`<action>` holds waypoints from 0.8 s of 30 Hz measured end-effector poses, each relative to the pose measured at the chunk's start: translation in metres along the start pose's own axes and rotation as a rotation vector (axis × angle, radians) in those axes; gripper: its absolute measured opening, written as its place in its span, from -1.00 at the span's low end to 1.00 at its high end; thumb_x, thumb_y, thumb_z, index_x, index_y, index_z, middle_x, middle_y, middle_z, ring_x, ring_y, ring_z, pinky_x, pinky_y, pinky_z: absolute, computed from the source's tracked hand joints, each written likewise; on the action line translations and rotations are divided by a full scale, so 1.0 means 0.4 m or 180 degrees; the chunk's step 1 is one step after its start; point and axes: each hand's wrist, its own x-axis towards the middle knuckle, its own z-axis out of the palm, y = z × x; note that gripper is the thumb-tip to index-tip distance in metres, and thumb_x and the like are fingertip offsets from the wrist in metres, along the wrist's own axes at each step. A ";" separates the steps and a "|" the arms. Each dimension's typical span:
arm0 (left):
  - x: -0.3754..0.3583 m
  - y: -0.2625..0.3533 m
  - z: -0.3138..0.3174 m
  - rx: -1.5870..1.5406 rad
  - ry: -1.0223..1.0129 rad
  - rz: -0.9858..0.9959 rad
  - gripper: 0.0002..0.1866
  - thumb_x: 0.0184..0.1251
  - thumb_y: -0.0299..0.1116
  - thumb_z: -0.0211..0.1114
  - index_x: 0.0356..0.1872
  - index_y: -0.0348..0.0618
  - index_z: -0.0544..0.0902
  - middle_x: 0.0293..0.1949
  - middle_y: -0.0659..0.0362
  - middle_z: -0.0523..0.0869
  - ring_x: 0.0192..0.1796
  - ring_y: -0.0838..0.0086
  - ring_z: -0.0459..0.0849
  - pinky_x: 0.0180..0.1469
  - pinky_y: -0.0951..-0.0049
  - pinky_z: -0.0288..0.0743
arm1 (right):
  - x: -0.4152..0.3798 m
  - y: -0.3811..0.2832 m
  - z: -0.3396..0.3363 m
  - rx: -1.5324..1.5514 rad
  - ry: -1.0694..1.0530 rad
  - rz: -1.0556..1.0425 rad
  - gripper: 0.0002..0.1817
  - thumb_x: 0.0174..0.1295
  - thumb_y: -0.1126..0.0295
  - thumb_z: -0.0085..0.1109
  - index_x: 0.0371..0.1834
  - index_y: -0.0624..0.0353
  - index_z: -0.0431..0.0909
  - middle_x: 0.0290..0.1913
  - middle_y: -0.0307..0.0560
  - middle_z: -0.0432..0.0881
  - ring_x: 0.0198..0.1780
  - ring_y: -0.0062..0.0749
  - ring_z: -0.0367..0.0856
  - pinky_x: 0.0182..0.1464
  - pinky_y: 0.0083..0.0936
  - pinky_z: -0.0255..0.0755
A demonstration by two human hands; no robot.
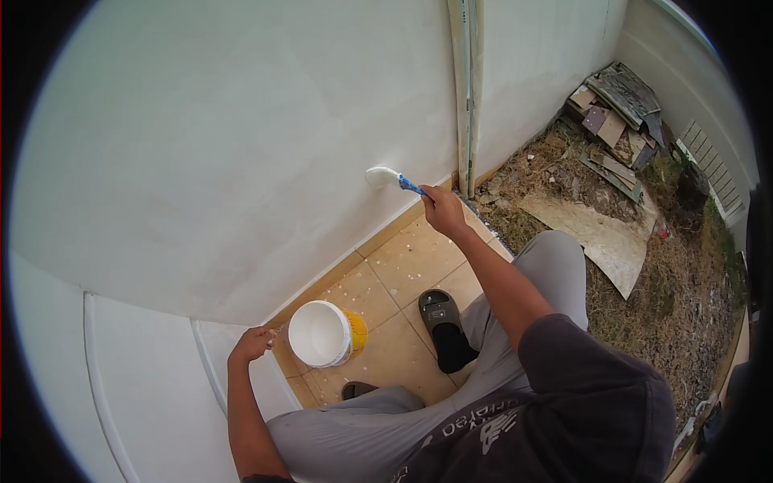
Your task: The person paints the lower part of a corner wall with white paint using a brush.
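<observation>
In my right hand is a paintbrush with a blue handle, my fingers wrapped round it. Its white-coated bristles press against the lower part of the white wall. My left hand is closed just left of a white and yellow paint bucket. A thin pale piece, which looks like the bucket's handle, runs from the fingers to the rim. White paint shows inside the upright bucket, which stands on the tiles between my legs and the wall.
Beige floor tiles carry white paint spots. A pipe runs up the wall at the right. Beyond the tiled edge lies rough ground with a flat board and a pile of scrap boards. White panels stand at the left.
</observation>
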 end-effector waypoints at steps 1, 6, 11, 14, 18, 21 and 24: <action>0.003 -0.010 0.000 -0.0031 0.0004 0.0053 -0.68 0.34 -0.17 0.16 -0.14 -0.22 0.66 -0.35 0.17 0.70 -0.30 0.47 0.67 -0.30 0.44 0.50 | 0.007 0.021 -0.021 -0.0161 0.0195 0.0260 -0.76 0.26 0.43 0.09 -0.03 0.15 0.62 -0.27 0.09 0.64 -0.21 0.07 0.61 -0.16 -0.11 0.47; 0.006 -0.054 -0.008 0.0027 -0.0080 -0.0326 -0.67 0.35 -0.14 0.15 -0.09 -0.18 0.64 -0.30 0.16 0.72 -0.23 0.47 0.69 -0.26 0.44 0.54 | 0.060 0.132 -0.086 -0.0804 0.1288 0.1002 -0.75 0.27 0.40 0.07 -0.04 0.18 0.61 -0.22 0.19 0.65 -0.16 0.16 0.61 -0.12 -0.08 0.46; 0.010 -0.066 -0.011 0.0055 -0.0120 -0.0468 -0.65 0.36 -0.13 0.13 -0.06 -0.19 0.62 -0.26 0.15 0.72 -0.20 0.46 0.70 -0.23 0.42 0.56 | 0.036 0.067 -0.031 -0.0738 0.1145 0.0931 -0.72 0.27 0.45 0.06 0.02 0.25 0.57 -0.25 0.19 0.62 -0.17 0.15 0.59 -0.13 -0.08 0.46; 0.016 -0.050 -0.015 0.0131 -0.0109 -0.0433 -0.64 0.36 -0.13 0.12 -0.04 -0.19 0.62 -0.24 0.14 0.72 -0.19 0.46 0.70 -0.23 0.43 0.56 | -0.042 -0.028 0.099 -0.0344 0.0680 0.0441 -0.70 0.28 0.47 0.06 0.06 0.29 0.53 -0.26 0.16 0.58 -0.21 0.13 0.59 -0.17 -0.05 0.46; 0.003 -0.023 -0.013 0.0093 -0.0029 -0.0335 -0.66 0.34 -0.14 0.13 -0.08 -0.17 0.64 -0.29 0.16 0.71 -0.26 0.49 0.67 -0.33 0.47 0.51 | -0.176 -0.177 0.195 0.0065 -0.0416 -0.0059 -0.65 0.30 0.44 0.05 0.14 0.28 0.45 -0.25 0.11 0.54 -0.30 0.08 0.59 -0.30 -0.07 0.50; 0.006 -0.012 -0.014 0.0037 -0.0006 -0.0250 -0.68 0.33 -0.15 0.14 -0.11 -0.17 0.65 -0.33 0.17 0.70 -0.30 0.51 0.66 -0.38 0.49 0.47 | -0.206 -0.234 0.209 0.0347 -0.0890 -0.0525 -0.61 0.29 0.42 0.03 0.18 0.26 0.43 -0.23 0.09 0.55 -0.34 0.06 0.60 -0.35 -0.11 0.52; 0.008 -0.019 -0.008 0.0053 -0.0012 -0.0205 -0.68 0.34 -0.16 0.15 -0.12 -0.18 0.65 -0.35 0.17 0.69 -0.30 0.50 0.66 -0.38 0.48 0.47 | -0.239 -0.293 0.201 0.0592 -0.1382 -0.0892 -0.61 0.28 0.43 0.04 0.18 0.22 0.44 -0.24 0.07 0.55 -0.35 0.03 0.61 -0.36 -0.12 0.52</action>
